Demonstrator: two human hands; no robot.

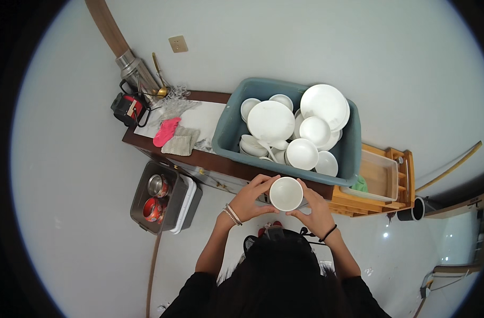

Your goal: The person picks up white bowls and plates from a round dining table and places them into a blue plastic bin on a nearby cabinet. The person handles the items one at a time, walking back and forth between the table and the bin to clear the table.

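Note:
Between my two hands is a white bowl (286,194), its open top facing up, in front of the counter's near edge. My left hand (248,200) grips its left side, with fingers at the far rim and thumb at the near side. From the right, my right hand (315,213) clasps the bowl the same way. Just beyond stands a blue-green plastic tub (236,106) crowded with white dishes. Among them are a large round plate (270,122), another plate (323,106), several small bowls (302,154) and a white spoon (267,149).
Left on the counter lie a pink cloth (167,132), a grey cloth (181,141), a metal thermos (136,71) and a red-black appliance (128,109). A dark bin (138,216) holding metal and red pots stands on the floor. Right of the tub is a wooden rack (406,180) with a clear plastic box (380,175).

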